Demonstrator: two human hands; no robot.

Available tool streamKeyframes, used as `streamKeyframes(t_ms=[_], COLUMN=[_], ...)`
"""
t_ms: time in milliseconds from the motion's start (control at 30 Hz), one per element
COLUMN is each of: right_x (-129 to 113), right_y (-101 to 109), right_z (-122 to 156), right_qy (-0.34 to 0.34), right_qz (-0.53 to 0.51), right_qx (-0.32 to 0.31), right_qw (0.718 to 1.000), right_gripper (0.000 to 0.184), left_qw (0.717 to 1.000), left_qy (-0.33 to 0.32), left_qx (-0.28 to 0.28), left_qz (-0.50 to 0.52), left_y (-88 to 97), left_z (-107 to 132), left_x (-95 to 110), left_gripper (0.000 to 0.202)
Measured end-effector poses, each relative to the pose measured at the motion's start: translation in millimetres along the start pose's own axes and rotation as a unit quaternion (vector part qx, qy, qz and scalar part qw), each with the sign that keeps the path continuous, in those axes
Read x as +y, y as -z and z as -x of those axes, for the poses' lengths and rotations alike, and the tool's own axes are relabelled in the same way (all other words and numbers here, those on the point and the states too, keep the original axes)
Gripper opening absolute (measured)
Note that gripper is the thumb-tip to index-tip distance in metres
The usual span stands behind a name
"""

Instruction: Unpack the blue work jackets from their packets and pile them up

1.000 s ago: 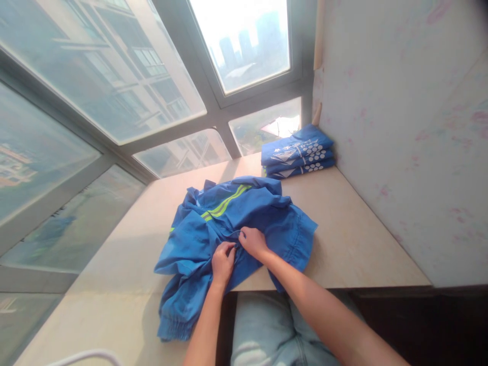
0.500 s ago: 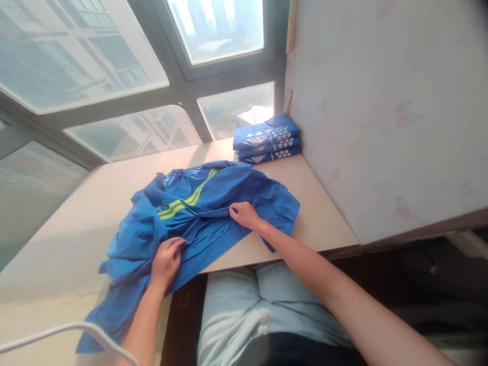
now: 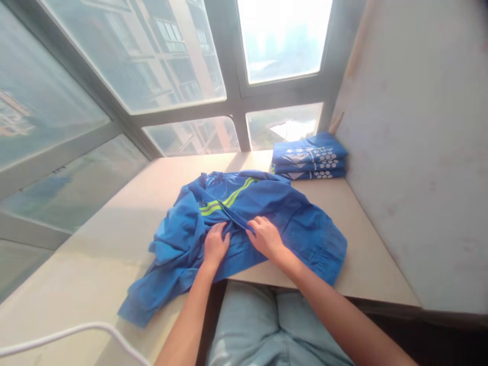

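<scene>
A crumpled blue jacket with yellow-green stripes lies spread on the beige table, one sleeve trailing toward the near left. My left hand rests on the jacket's front, fingers curled and pinching the cloth at its opening edge. My right hand sits just to the right, fingers bent, gripping the same front edge. The two hands are close together near the table's front edge.
A stack of folded blue garments with white print sits at the far right corner against a pale wall. Large windows run behind the table. A white curved rod crosses the near left. My light jeans show below.
My left hand has come back from the left to meet the right hand at the jacket's front edge. The jacket's right side now lies flatter and wider. The view has shifted.
</scene>
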State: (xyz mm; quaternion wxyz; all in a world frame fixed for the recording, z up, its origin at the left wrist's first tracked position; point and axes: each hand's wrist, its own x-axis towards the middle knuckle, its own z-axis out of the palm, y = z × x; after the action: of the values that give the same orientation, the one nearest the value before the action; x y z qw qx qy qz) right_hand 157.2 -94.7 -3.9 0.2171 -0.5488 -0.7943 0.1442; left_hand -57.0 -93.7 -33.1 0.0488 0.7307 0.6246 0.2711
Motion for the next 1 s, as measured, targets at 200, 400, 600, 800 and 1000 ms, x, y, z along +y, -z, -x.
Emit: streamKeyframes(t_ms=[200, 400, 600, 800, 1000], right_x=[-31.7, -16.2, -8.1, -10.0, -13.5], right_y=[-33.2, -70.5, -77.2, -72.4, -74.5], right_z=[-34.7, -43.0, -35.5, -30.5, -29.4], right_qy=[0.048, 0.017, 0.044, 0.057, 0.045], right_qz=[0.028, -0.039, -0.075, -0.042, -0.018], right_qx=[-0.044, -0.009, 0.042, 0.041, 0.022], right_qw=[0.997, 0.999, 0.995, 0.997, 0.999], right_gripper=[0.022, 0.021, 0.019, 0.021, 0.023], left_qw=[0.999, 0.996, 0.993, 0.998, 0.999], left_qy=[0.027, 0.044, 0.039, 0.033, 0.024], left_qx=[0.012, 0.016, -0.010, -0.015, -0.004], left_qz=[-0.035, -0.073, -0.111, -0.051, 0.024], left_y=[-17.8, -12.2, -17.3, -23.1, -27.1], left_z=[18.7, 26.9, 6.0, -4.2, 2.1], left_x=[-4.2, 2.5, 13.3, 3.5, -5.8], left_gripper=[0.026, 0.029, 0.039, 0.031, 0.029])
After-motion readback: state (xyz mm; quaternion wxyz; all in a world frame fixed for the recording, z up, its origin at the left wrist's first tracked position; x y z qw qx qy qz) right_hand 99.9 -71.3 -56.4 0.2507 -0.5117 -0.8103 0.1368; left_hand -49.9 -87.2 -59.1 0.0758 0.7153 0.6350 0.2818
